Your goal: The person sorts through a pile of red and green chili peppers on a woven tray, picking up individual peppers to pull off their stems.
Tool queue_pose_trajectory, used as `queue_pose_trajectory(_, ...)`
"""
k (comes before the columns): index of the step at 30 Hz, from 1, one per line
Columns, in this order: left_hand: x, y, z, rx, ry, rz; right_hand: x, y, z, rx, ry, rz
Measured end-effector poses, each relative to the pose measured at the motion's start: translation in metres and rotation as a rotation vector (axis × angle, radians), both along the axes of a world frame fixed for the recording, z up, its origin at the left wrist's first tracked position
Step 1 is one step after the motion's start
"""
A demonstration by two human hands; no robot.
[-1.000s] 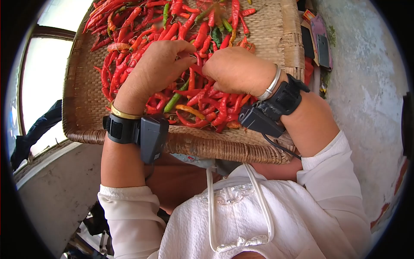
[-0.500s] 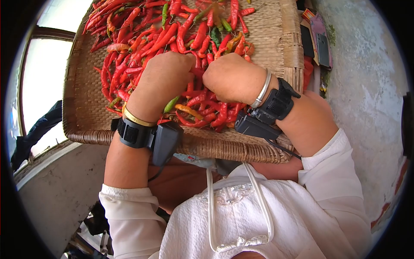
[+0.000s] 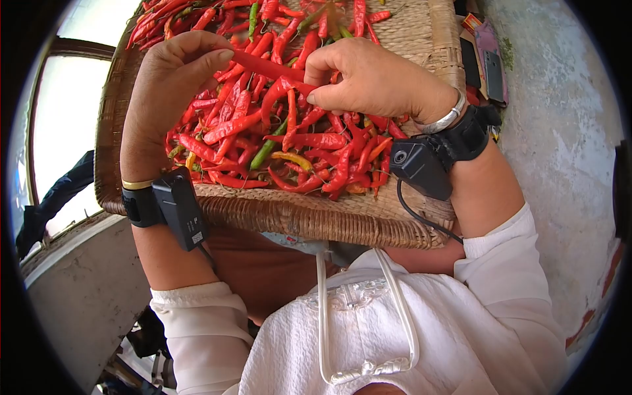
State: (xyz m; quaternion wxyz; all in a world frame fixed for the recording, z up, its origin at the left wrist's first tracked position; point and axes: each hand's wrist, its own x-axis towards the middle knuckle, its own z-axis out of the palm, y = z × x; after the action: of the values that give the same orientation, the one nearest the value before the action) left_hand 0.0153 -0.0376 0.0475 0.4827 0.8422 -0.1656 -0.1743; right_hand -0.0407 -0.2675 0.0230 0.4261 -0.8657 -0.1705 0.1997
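Observation:
Stretched between my two hands, just above the heap, is a long red chili pepper [image 3: 268, 68]. Its left end sits between the thumb and fingers of my left hand [image 3: 172, 76]. The thumb and forefinger of my right hand [image 3: 378, 79] close on its other end; whether they grip the stem or the flesh I cannot make out. Below lies a pile of mostly red chilies [image 3: 322, 140], with a green chili [image 3: 262, 155] and a yellowish chili [image 3: 291, 158] among them. All of them rest in a wide woven basket [image 3: 316, 224].
Black devices are strapped to both wrists, the left device [image 3: 179, 207] and the right device [image 3: 421, 164] trailing cables. A phone [image 3: 492, 76] and other items lie right of the basket. A bright window [image 3: 69, 131] and dark cloth [image 3: 56, 197] are at the left.
Both hands have risen and spread apart, the left going left and the right going right. A long red chili now shows between them, and more of the pile is uncovered.

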Motion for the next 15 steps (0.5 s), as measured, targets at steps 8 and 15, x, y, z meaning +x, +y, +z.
queue_pose_trajectory(8,0.005,-0.008,-0.004,-0.128,-0.007,-0.048,0.002,0.000,-0.009,-0.163,-0.029,0.160)
queue_pose_trajectory(15,-0.018,-0.039,-0.022,0.076,0.159,-0.306,0.002,-0.002,0.007,0.014,0.190,-0.082)
